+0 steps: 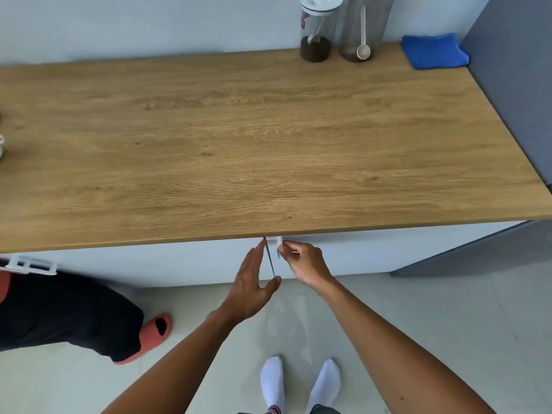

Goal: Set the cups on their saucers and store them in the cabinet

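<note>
The white cabinet [179,261] runs below the front edge of the wooden counter [268,138]. A thin dark gap between two cabinet doors shows at the centre. My left hand [252,285] lies flat and open against the left door beside that gap, thumb spread. My right hand [301,264] pinches the small white handle [276,242] at the top of the right door. No whole cup or saucer is in view; only a sliver of a pale object [1,146] shows at the counter's far left edge.
Two clear canisters [318,28] [363,28] with scoops and a folded blue cloth [434,50] stand at the counter's back right. A grey panel [513,85] borders the right side. Another person's dark-trousered leg and red slipper [155,330] are on the floor at left, under another white handle [31,265].
</note>
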Available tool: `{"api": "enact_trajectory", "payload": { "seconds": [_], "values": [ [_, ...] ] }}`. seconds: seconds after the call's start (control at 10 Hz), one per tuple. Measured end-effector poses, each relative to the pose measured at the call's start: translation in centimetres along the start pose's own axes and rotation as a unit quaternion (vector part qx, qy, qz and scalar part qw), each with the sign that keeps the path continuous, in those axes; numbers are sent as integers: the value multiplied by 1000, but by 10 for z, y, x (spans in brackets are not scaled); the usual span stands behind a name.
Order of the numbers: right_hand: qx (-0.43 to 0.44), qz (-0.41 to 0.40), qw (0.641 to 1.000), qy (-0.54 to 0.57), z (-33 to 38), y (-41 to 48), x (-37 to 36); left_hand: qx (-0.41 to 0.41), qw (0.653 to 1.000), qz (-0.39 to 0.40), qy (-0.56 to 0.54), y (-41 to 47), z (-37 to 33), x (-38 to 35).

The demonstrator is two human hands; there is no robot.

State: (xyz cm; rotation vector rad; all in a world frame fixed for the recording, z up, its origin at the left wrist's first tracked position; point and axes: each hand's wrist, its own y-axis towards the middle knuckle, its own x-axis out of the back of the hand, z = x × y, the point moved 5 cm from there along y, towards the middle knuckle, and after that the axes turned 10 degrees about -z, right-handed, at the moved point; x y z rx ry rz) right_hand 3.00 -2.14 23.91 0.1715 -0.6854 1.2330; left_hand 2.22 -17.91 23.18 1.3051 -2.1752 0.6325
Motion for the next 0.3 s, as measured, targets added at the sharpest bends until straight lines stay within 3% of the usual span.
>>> {"api": "enact_trajectory", "payload": {
  "seconds": [0.3],
  "values": [
    [-30,41,998,27,-11,-13,2,8,1000,7,2,-7,2,-2]
  ]
}}
